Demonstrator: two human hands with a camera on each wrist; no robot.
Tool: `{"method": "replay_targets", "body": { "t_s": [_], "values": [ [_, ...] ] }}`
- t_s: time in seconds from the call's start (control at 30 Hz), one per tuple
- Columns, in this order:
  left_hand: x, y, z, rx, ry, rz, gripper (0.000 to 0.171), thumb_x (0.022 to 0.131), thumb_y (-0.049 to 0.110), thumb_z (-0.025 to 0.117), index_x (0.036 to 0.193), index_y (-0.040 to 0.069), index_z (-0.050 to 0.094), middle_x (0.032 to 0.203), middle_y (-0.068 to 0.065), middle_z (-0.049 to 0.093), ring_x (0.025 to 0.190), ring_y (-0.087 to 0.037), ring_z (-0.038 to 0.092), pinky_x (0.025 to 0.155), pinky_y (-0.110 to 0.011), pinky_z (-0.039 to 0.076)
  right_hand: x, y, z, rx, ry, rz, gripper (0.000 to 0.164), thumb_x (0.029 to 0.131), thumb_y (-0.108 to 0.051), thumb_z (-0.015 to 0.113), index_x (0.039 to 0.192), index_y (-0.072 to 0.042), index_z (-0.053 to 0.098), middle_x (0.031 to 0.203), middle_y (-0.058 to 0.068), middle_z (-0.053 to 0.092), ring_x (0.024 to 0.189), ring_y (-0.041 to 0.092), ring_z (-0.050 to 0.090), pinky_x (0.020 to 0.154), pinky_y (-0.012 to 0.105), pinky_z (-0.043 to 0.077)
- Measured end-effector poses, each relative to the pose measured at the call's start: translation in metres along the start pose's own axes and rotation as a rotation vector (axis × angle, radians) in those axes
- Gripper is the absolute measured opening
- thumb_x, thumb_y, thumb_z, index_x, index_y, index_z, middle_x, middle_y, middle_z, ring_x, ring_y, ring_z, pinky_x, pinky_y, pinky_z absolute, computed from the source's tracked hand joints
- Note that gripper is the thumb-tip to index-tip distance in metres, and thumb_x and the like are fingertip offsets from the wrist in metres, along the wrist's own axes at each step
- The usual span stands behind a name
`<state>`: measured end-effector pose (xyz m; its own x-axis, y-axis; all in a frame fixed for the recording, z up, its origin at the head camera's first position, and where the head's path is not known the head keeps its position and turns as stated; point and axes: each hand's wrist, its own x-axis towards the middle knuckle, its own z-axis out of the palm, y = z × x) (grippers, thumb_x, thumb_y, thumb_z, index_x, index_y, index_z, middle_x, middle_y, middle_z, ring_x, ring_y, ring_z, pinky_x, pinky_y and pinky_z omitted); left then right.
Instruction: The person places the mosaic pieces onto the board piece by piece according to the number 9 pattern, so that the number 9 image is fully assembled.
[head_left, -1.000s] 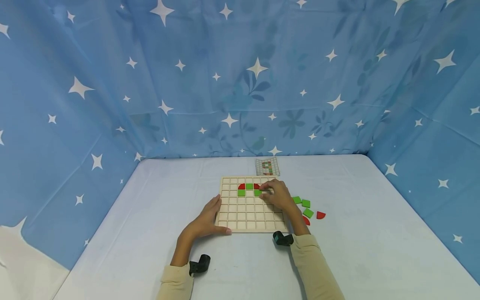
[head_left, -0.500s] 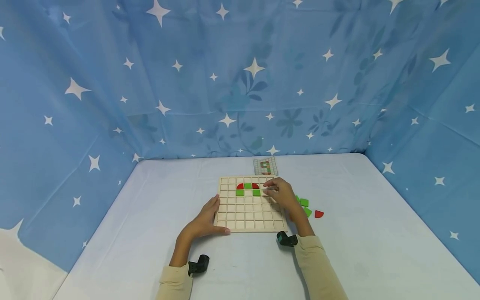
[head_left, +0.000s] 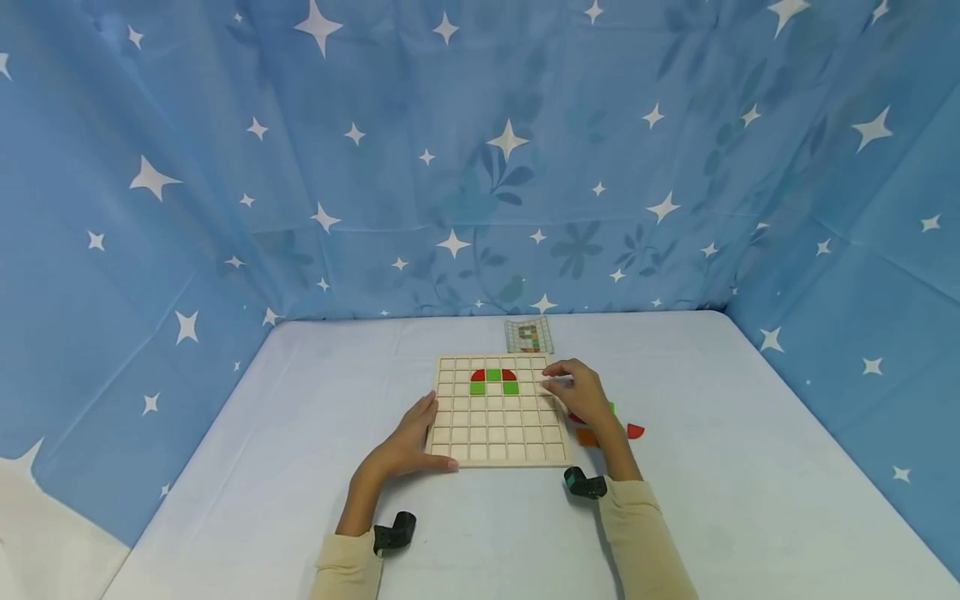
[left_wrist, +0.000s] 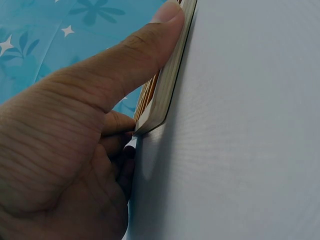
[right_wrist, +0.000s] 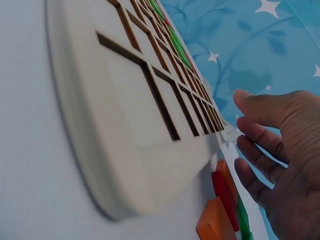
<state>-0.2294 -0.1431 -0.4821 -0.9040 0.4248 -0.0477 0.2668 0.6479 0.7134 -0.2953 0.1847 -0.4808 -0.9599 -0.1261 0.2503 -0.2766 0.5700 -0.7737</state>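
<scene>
A pale wooden grid board [head_left: 498, 452] lies on the table in the head view. Near its far side sit two red quarter-round tiles [head_left: 509, 375] with a green square tile [head_left: 493, 375] between them, and green squares below both red ones. My left hand [head_left: 405, 444] rests against the board's near left corner, thumb along the front edge, straight fingers along the left side. Over the right edge hovers my right hand [head_left: 587, 398], thumb and fingers loosely bent and apart. Nothing shows between them in the right wrist view, where the hand [right_wrist: 295, 150] is beside the board.
Loose orange tiles [right_wrist: 215, 220], a red tile [right_wrist: 224, 200] and green ones lie right of the board, partly hidden by my right arm. Another red tile [head_left: 636, 432] is farther right. Behind the board lies a small grid card [head_left: 528, 335] with a coloured pattern.
My right hand has drawn back rightward from the tiles on the board to its right edge, with thumb and fingers staying apart. My left hand stays at the corner.
</scene>
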Motion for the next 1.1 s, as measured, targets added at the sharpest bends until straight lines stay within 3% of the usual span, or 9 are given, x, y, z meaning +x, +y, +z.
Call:
{"method": "replay_targets", "body": {
  "t_s": [0.23, 0.53, 0.7, 0.83, 0.97, 1.1],
  "values": [
    [0.0, 0.0, 0.0, -0.01, -0.002, -0.01, 0.118, 0.071, 0.038, 0.087, 0.153, -0.006, 0.014, 0.164, -0.018, 0.006, 0.152, -0.038, 0.005, 0.12, -0.055, 0.016, -0.004, 0.007, -0.014, -0.047, 0.004, 0.058, 0.019, 0.093, -0.017, 0.067, 0.109, -0.005, 0.069, 0.116, 0.016, 0.062, 0.117, 0.034, 0.055, 0.101, 0.052, 0.046],
    [0.002, -0.003, 0.001, -0.003, 0.003, -0.006, 0.119, 0.072, 0.04, 0.086, 0.153, -0.006, 0.014, 0.164, -0.018, 0.005, 0.152, -0.038, 0.005, 0.12, -0.055, 0.016, -0.012, 0.017, -0.037, -0.106, 0.04, 0.152, 0.023, 0.094, -0.016, 0.064, 0.111, -0.002, 0.068, 0.122, 0.022, 0.061, 0.119, 0.038, 0.053, 0.105, 0.056, 0.042],
    [0.001, -0.005, 0.001, -0.004, 0.0, -0.012, 0.118, 0.072, 0.04, 0.086, 0.154, -0.005, 0.013, 0.165, -0.017, 0.004, 0.152, -0.037, 0.004, 0.12, -0.055, 0.016, -0.016, 0.022, -0.046, -0.129, 0.001, 0.213, 0.025, 0.095, -0.022, 0.063, 0.114, -0.006, 0.067, 0.132, 0.021, 0.056, 0.125, 0.039, 0.047, 0.108, 0.059, 0.037],
    [0.001, -0.005, 0.001, -0.007, 0.001, -0.016, 0.118, 0.072, 0.04, 0.086, 0.154, -0.005, 0.014, 0.165, -0.017, 0.004, 0.152, -0.037, 0.004, 0.12, -0.055, 0.017, -0.019, 0.025, -0.052, -0.145, -0.054, 0.18, 0.019, 0.093, -0.02, 0.066, 0.106, -0.007, 0.069, 0.131, 0.023, 0.055, 0.126, 0.041, 0.044, 0.111, 0.063, 0.03],
    [0.002, -0.005, 0.001, -0.009, 0.003, -0.015, 0.118, 0.072, 0.04, 0.086, 0.154, -0.005, 0.014, 0.165, -0.017, 0.005, 0.152, -0.038, 0.005, 0.12, -0.055, 0.017, -0.022, 0.025, -0.057, -0.139, -0.122, 0.067, 0.009, 0.087, -0.012, 0.072, 0.095, -0.008, 0.072, 0.117, 0.02, 0.063, 0.123, 0.042, 0.047, 0.11, 0.066, 0.027],
    [0.002, -0.003, 0.001, -0.003, 0.002, -0.015, 0.117, 0.072, 0.039, 0.086, 0.154, -0.005, 0.014, 0.165, -0.016, 0.005, 0.152, -0.037, 0.005, 0.12, -0.055, 0.017, -0.026, 0.026, -0.063, -0.132, -0.201, -0.017, 0.01, 0.083, -0.011, 0.076, 0.093, -0.009, 0.074, 0.111, 0.017, 0.065, 0.122, 0.042, 0.046, 0.106, 0.068, 0.028]
  ]
}}
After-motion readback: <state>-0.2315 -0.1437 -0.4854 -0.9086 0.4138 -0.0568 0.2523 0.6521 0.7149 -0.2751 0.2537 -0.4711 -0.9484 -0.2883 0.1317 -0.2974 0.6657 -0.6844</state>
